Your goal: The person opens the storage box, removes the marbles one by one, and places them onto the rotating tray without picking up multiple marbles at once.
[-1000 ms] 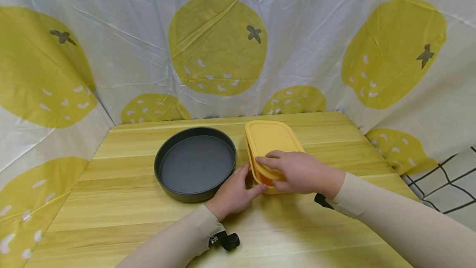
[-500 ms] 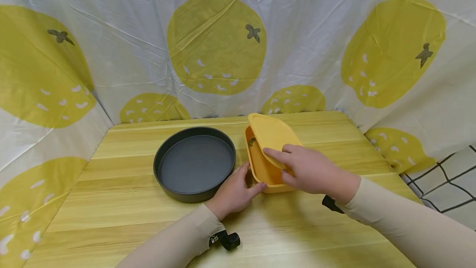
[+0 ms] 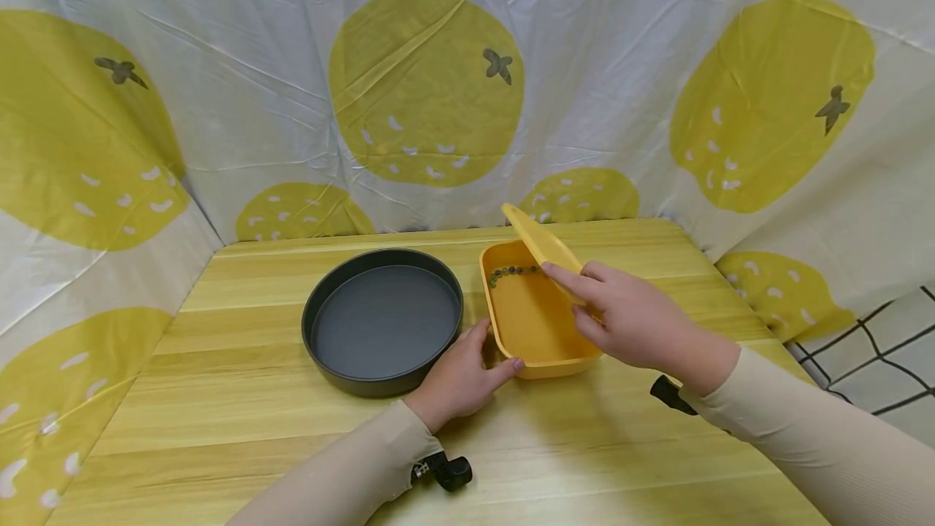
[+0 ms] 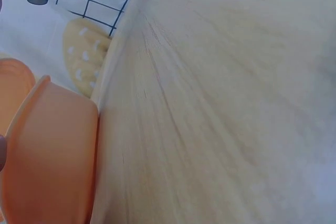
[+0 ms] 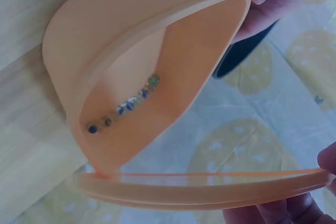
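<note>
A yellow rectangular food container (image 3: pixel 557 368) sits on the table, its inside showing. Small glass marbles (image 3: pixel 513 270), several of them, lie in a row along its far end; blue and green ones show in the right wrist view (image 5: pixel 130 104). The left hand (image 3: pixel 462 376) holds the container's near left corner, thumb at the front and fingers along the left side. The right hand (image 3: pixel 630 313) pinches the matching lid (image 3: pixel 540 239) between thumb and fingers. Raised on its left, the lid tilts steeply over the container's right side.
A round dark grey baking pan (image 3: pixel 383 323) stands left of the container, close to the left hand. The wood-patterned table (image 3: pixel 219 396) reaches back to a white curtain (image 3: pixel 599 88) with yellow fruit prints. A black grid pattern (image 3: pixel 887 355) shows at the right.
The right hand has lifted the lid off the container's left side and tilted it up to the right, uncovering the marbles. The left hand and the pan have stayed in place.
</note>
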`<state>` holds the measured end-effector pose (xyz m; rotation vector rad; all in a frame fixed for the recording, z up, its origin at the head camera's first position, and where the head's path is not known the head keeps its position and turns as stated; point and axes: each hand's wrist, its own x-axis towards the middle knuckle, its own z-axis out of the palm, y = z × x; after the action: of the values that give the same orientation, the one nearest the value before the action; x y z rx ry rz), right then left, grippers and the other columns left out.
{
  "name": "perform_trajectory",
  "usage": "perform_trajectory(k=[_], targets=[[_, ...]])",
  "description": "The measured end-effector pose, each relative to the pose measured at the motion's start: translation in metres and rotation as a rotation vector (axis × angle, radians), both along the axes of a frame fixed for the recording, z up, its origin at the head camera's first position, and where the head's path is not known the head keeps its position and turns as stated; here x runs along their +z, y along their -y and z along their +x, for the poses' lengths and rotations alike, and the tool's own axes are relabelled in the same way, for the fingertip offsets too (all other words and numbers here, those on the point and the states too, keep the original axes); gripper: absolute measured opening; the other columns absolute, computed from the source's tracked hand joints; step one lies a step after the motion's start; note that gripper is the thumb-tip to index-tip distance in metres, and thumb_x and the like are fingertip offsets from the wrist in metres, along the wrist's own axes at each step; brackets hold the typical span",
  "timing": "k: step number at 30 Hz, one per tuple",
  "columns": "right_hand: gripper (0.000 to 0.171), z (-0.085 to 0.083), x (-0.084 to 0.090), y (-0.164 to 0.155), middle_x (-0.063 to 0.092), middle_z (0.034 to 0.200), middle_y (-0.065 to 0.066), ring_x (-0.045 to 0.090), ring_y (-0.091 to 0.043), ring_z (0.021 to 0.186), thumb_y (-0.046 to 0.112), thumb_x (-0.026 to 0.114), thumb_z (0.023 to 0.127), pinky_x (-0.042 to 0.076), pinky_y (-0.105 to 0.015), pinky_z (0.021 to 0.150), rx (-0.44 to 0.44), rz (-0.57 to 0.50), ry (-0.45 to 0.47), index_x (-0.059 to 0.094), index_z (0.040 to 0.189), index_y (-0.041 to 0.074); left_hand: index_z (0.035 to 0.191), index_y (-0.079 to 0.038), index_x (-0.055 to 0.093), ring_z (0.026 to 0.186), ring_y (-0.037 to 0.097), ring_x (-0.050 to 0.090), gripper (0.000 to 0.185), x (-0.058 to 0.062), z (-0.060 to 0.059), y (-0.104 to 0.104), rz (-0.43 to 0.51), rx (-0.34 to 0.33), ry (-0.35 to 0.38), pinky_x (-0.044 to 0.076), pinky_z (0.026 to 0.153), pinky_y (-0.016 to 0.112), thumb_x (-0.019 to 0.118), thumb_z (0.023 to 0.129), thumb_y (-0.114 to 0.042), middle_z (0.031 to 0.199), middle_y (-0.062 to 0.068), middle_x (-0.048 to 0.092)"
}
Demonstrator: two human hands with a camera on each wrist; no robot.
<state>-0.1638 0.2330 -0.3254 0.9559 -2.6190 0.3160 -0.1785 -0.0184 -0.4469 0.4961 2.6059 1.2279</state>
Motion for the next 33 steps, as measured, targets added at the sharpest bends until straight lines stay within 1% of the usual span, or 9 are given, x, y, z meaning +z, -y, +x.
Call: perform_trajectory(k=[4,8,11,14,17,23,29,31,33], targets=[[0.063,-0.001,-0.001,-0.004,0.057,0.086,0.0,0.034,-0.003,0.063,-0.003,0.066,0.089,0.038,-0.021,0.056,0.018,-0.041,-0.053,0.06,0.15,0.012,0.166,-0.011,0.03,0.152,0.03,0.044,0.089,0.0,0.0,0.0,0.003,0.003,0.008,0.037,0.124,0.052,0.067,0.099,-0.056,0.165,0.012,0.044],[0.065,-0.003,-0.003,-0.008,0.054,0.083,0.002,0.031,-0.001,0.063,-0.006,0.067,0.086,0.036,-0.02,0.054,0.032,-0.092,-0.12,0.06,0.149,0.009,0.166,-0.012,0.031,0.151,0.029,0.046,0.087,0.0,0.0,0.0,0.012,-0.001,0.006,0.037,0.124,0.052,0.067,0.099,-0.055,0.163,0.011,0.045],[0.065,-0.004,-0.004,-0.011,0.053,0.082,0.003,0.029,0.0,0.062,-0.007,0.068,0.086,0.035,-0.019,0.052,0.028,-0.122,-0.146,0.06,0.149,0.009,0.166,-0.012,0.031,0.15,0.029,0.046,0.087,0.0,0.0,0.0,0.016,-0.005,0.0,0.037,0.124,0.052,0.067,0.1,-0.054,0.163,0.011,0.046],[0.065,-0.003,-0.004,-0.014,0.053,0.082,0.003,0.029,0.0,0.062,-0.006,0.068,0.087,0.035,-0.019,0.051,0.008,-0.139,-0.148,0.061,0.149,0.009,0.166,-0.011,0.031,0.151,0.029,0.045,0.087,0.0,0.0,0.0,0.018,-0.005,0.0,0.037,0.124,0.052,0.067,0.1,-0.054,0.164,0.012,0.045],[0.064,-0.003,-0.005,-0.016,0.055,0.084,0.001,0.032,0.0,0.062,-0.006,0.069,0.088,0.036,-0.02,0.051,-0.019,-0.145,-0.144,0.06,0.149,0.009,0.166,-0.011,0.031,0.152,0.029,0.044,0.088,-0.001,0.0,0.0,0.016,-0.001,0.005,0.036,0.124,0.052,0.067,0.099,-0.055,0.165,0.012,0.044],[0.062,-0.004,-0.009,-0.023,0.059,0.088,-0.004,0.04,-0.003,0.065,-0.006,0.069,0.089,0.041,-0.022,0.054,-0.048,-0.17,-0.156,0.057,0.149,0.002,0.166,-0.013,0.031,0.152,0.028,0.044,0.088,-0.001,0.0,-0.001,0.023,0.007,0.003,0.036,0.124,0.051,0.068,0.099,-0.054,0.164,0.011,0.045],[0.056,-0.007,-0.016,-0.034,0.068,0.098,-0.013,0.037,-0.002,0.061,-0.008,0.067,0.089,0.039,-0.023,0.054,-0.091,-0.215,-0.162,0.061,0.144,0.0,0.165,-0.012,0.032,0.151,0.028,0.045,0.087,-0.002,0.0,-0.002,0.021,0.014,-0.003,0.037,0.124,0.051,0.069,0.098,-0.054,0.163,0.011,0.046],[0.055,-0.006,-0.017,-0.038,0.069,0.099,-0.013,0.039,-0.002,0.062,-0.008,0.068,0.089,0.04,-0.023,0.054,-0.109,-0.225,-0.157,0.062,0.143,0.0,0.165,-0.012,0.033,0.151,0.028,0.045,0.087,-0.002,0.0,-0.002,0.022,0.015,-0.005,0.037,0.124,0.051,0.069,0.098,-0.054,0.163,0.011,0.047],[0.055,-0.005,-0.018,-0.042,0.07,0.098,-0.012,0.044,-0.005,0.065,-0.007,0.068,0.089,0.041,-0.024,0.055,-0.129,-0.234,-0.14,0.062,0.144,0.0,0.165,-0.012,0.033,0.151,0.028,0.045,0.087,-0.002,0.0,-0.002,0.02,0.015,-0.006,0.037,0.124,0.05,0.069,0.098,-0.054,0.163,0.011,0.047]])
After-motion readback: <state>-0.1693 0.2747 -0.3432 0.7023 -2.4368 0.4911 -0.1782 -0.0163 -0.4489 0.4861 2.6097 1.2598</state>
